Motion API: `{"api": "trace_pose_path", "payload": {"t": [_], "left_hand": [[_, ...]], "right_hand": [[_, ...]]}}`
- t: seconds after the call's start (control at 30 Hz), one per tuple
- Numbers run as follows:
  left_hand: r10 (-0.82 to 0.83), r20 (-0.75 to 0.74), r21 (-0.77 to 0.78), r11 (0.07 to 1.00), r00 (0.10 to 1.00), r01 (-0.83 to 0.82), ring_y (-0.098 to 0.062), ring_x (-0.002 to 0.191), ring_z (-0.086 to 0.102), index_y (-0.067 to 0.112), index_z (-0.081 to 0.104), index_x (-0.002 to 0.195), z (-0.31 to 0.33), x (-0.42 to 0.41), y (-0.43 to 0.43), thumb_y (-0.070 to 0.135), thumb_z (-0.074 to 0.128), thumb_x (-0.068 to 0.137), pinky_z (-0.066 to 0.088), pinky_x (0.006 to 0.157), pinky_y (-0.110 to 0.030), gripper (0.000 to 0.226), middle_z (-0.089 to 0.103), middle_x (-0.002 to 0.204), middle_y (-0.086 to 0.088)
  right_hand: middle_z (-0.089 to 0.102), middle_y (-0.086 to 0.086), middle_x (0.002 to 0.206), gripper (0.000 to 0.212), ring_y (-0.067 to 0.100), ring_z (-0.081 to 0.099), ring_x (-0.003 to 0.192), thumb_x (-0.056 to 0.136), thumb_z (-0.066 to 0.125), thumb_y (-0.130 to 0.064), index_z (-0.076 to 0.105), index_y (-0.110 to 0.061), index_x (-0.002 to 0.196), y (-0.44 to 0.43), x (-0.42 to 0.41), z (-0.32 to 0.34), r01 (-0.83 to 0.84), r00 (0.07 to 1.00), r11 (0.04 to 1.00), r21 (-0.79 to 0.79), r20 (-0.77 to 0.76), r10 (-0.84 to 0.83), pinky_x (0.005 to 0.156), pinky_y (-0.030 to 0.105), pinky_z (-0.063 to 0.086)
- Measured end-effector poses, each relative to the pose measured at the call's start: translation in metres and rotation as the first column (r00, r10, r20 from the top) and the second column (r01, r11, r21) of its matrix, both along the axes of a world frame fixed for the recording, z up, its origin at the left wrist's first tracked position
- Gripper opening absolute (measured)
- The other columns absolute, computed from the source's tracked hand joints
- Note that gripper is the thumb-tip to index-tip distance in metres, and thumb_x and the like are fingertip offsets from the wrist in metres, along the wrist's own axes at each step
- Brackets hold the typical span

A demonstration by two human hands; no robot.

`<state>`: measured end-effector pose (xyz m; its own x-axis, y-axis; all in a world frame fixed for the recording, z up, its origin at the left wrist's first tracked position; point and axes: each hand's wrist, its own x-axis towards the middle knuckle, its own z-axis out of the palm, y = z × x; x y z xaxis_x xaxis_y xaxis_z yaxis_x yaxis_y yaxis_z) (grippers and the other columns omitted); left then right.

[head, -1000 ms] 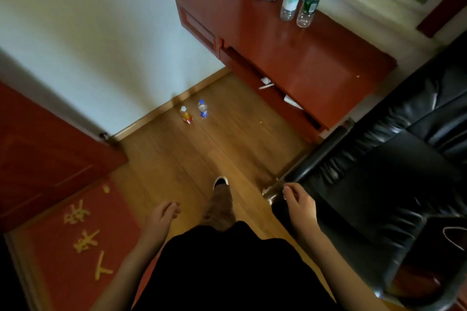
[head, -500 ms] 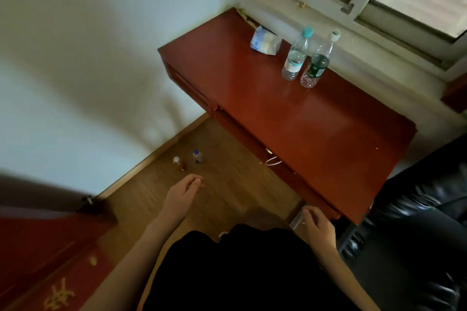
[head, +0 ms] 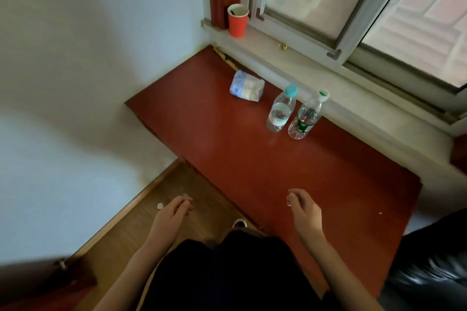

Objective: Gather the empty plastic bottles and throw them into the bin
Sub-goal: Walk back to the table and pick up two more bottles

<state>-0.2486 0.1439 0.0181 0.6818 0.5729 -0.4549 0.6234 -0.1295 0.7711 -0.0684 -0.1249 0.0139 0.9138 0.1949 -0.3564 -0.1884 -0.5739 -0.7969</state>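
Two clear plastic bottles stand upright side by side at the back of the red desk (head: 227, 154), near the window sill: one with a blue cap (head: 281, 109) and one with a white cap and green label (head: 306, 116). My right hand (head: 303, 207) hovers over the desk's front part, fingers loosely curled, holding nothing. My left hand (head: 174, 212) hangs over the wooden floor to the left of the desk, also holding nothing. Just beyond its fingertips show the caps of two small bottles on the floor (head: 159, 206), mostly hidden by the hand.
A soft blue-and-white packet (head: 246, 86) lies on the desk behind the bottles. A red paper cup (head: 237, 20) stands on the window sill. A black chair (head: 429, 267) is at the right edge. The white wall runs along the left.
The view has tilted up and moved closer to the desk. My right hand rose from the desk's front edge to above its top. My left hand now covers the floor bottles.
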Motion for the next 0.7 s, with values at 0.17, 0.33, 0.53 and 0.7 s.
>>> {"api": "trace_pose_path", "payload": {"t": [0.17, 0.33, 0.53, 0.7], "left_hand": [[-0.151, 0.072, 0.033, 0.988, 0.986, 0.149, -0.015, 0.093, 0.066, 0.032, 0.064, 0.099, 0.028, 0.105, 0.027, 0.029, 0.045, 0.099, 0.052, 0.086, -0.039, 0.019, 0.070, 0.096, 0.006], [-0.359, 0.125, 0.100, 0.932, 0.925, 0.348, -0.011, 0.102, 0.062, 0.021, 0.061, 0.120, 0.044, 0.206, 0.039, 0.031, 0.050, 0.098, 0.046, 0.084, -0.023, 0.026, 0.066, 0.108, 0.005], [-0.551, 0.123, 0.076, 0.835, 0.825, 0.546, -0.010, 0.125, 0.048, 0.017, 0.036, 0.146, 0.021, 0.308, 0.038, 0.031, 0.073, 0.083, 0.038, 0.100, -0.024, 0.075, 0.047, 0.141, 0.003], [-0.704, 0.083, 0.082, 0.711, 0.706, 0.699, -0.017, 0.142, 0.034, 0.014, 0.021, 0.152, -0.010, 0.367, 0.024, 0.032, 0.084, 0.071, 0.030, 0.112, -0.029, 0.104, 0.030, 0.157, -0.005]], "right_hand": [[0.069, -0.001, 0.088, 0.014, 0.020, 0.066, 0.082, 0.096, 0.055, -0.023, 0.065, -0.022, 0.106, 0.031, 0.071, 0.020, 0.104, 0.991, 0.993, 0.063, 0.083, -0.109, 0.063, 0.025, 0.049], [0.064, -0.004, 0.107, 0.035, 0.013, 0.062, 0.098, 0.091, 0.064, -0.025, 0.055, -0.018, 0.124, 0.053, 0.120, 0.028, 0.252, 0.955, 0.961, 0.114, 0.130, -0.265, 0.083, 0.027, 0.054], [0.043, -0.006, 0.147, 0.091, 0.009, 0.046, 0.127, 0.075, 0.080, -0.037, 0.028, -0.027, 0.149, 0.069, 0.166, 0.008, 0.322, 0.938, 0.946, 0.041, 0.123, -0.324, 0.102, 0.027, 0.042], [0.055, -0.011, 0.136, 0.090, 0.006, 0.054, 0.122, 0.067, 0.083, -0.042, 0.035, -0.032, 0.142, 0.080, 0.194, -0.012, 0.379, 0.919, 0.924, 0.060, 0.097, -0.383, 0.101, 0.027, 0.044]]}}
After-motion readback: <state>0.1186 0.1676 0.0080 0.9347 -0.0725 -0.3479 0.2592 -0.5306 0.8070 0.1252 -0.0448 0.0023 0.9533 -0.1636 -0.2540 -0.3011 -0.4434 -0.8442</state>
